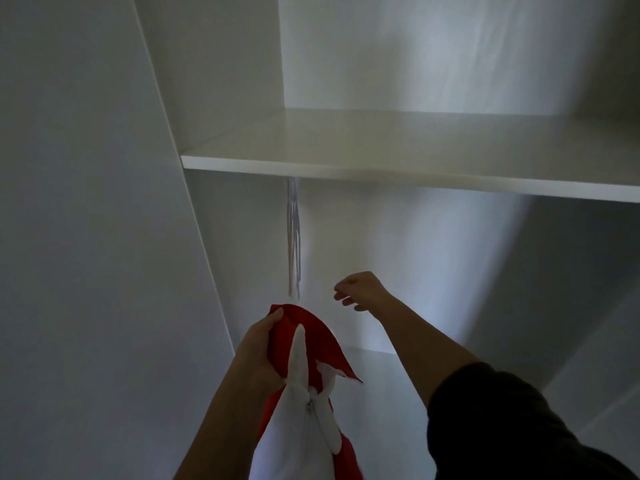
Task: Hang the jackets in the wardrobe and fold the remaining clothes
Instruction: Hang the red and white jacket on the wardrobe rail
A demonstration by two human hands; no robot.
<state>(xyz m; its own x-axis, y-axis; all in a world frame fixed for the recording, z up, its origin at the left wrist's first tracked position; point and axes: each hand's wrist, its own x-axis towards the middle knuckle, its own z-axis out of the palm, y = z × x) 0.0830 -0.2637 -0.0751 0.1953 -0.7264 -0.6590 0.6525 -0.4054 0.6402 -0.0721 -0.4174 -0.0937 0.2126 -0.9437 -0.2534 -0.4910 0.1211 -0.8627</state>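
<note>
On the far left I see the pale side panel of the white wardrobe [221, 81], which runs down slantwise to the lower middle of the view. Next to it, in the lower middle, the left hand [259, 348] is raised and grips the top edge of the red jacket [313, 336], with the fingers curled round the cloth. The jacket is held in the air in front of the open wardrobe, not on any hanger; its white lining and a small zip show toward me, and the rest hangs down out of the view. Just above the jacket a bunch of pale hangers [293, 237] hangs under the shelf [415, 178]; they are blurred, so I cannot tell how many they are or what carries them. To the right of the hangers, and apart from them, the right hand [363, 289] is stretched into the wardrobe below the shelf, its fingers loosely bent and holding nothing. The two hands are apart. At the lower right the arm goes into a dark sleeve [502, 427]
</note>
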